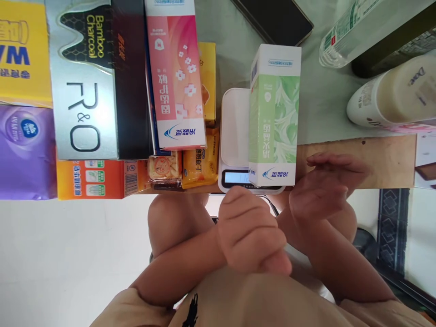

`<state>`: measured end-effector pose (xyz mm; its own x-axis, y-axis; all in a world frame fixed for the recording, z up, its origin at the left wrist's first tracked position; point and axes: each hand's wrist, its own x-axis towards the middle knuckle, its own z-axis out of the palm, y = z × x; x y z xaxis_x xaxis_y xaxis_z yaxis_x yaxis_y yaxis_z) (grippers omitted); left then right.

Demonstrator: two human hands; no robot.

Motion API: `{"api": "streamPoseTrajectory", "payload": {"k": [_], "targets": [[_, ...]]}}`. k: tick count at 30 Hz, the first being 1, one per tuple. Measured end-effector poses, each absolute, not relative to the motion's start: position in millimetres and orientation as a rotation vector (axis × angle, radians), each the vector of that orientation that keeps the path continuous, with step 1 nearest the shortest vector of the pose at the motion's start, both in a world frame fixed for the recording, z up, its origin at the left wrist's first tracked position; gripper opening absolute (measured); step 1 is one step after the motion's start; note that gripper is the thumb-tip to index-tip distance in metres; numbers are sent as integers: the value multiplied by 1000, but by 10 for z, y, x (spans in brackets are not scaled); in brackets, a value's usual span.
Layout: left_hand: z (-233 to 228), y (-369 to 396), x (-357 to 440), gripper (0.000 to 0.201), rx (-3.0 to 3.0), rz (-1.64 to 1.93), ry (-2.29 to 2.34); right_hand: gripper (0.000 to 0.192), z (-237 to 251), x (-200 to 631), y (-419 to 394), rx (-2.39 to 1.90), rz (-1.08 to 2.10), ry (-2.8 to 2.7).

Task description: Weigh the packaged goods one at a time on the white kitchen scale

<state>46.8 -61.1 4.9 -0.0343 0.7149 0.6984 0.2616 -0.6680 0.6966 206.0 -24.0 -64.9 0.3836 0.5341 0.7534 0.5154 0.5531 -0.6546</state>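
A white digital kitchen scale (235, 131) sits at the table's front edge, its small display (236, 177) lit, the digits too faint to read. On its right half rests a green and white toothpaste box (279, 113), which overhangs the right side. My left hand (252, 231) is closed in a fist just in front of the scale, with nothing showing in it. To the right of the toothpaste box is my right hand (327, 186), fingers stretched out and slightly blurred, holding nothing.
Left of the scale are a pink toothpaste box (179, 77), a silver and black R&O box (83, 100), a purple tissue pack (27, 154), a yellow package (23, 54) and an orange box (91, 179). A phone (275, 18), clear bottle (354, 32) and Dove bottle (391, 93) lie behind and right.
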Motion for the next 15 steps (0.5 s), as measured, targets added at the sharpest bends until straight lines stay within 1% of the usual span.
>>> {"api": "streamPoseTrajectory", "payload": {"k": [3, 4, 5, 8, 9, 10, 15], "targets": [[11, -536, 409, 21, 1795, 1891, 1128, 38, -636, 2079, -266, -1052, -18, -1361], [-7, -531, 394, 15, 1832, 1787, 1211, 37, -617, 2079, -290, -1065, -25, -1415], [-29, -537, 382, 17, 1873, 1668, 1292, 39, -589, 2073, -321, -1090, -26, -1474], [-124, -593, 375, 63, 1978, 1364, 1437, 54, -468, 2024, -421, -1202, -1, -1655], [-156, -616, 383, 73, 2010, 1312, 1436, 58, -425, 2002, -451, -1241, 14, -1713], [-182, -636, 396, 77, 2040, 1281, 1419, 60, -387, 1979, -477, -1271, 26, -1764], [-166, -698, 476, 86, 2094, 1239, 1298, 62, -317, 1883, -574, -1321, 58, -1902]]}}
